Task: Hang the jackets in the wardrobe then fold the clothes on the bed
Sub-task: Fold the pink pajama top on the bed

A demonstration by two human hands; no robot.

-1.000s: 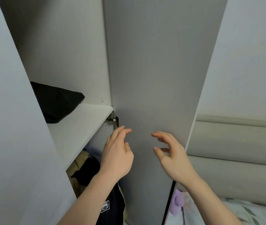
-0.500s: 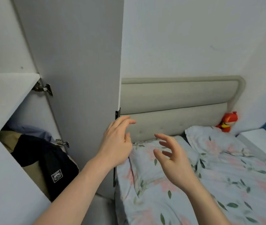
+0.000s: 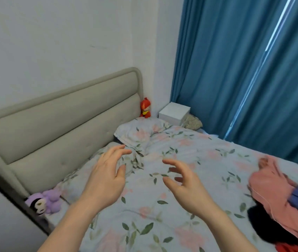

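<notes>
Both hands, left hand (image 3: 106, 180) and right hand (image 3: 186, 186), hover spread and empty over the bed (image 3: 162, 224), while the soft, limp clothes pile (image 3: 279, 199) slumps at its right edge, best gathered by shoulders or hems.

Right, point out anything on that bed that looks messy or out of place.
The clothes lie in an unfolded heap at the bed's right edge, pink over black and blue pieces. A purple plush toy sits wedged by the headboard.
</notes>
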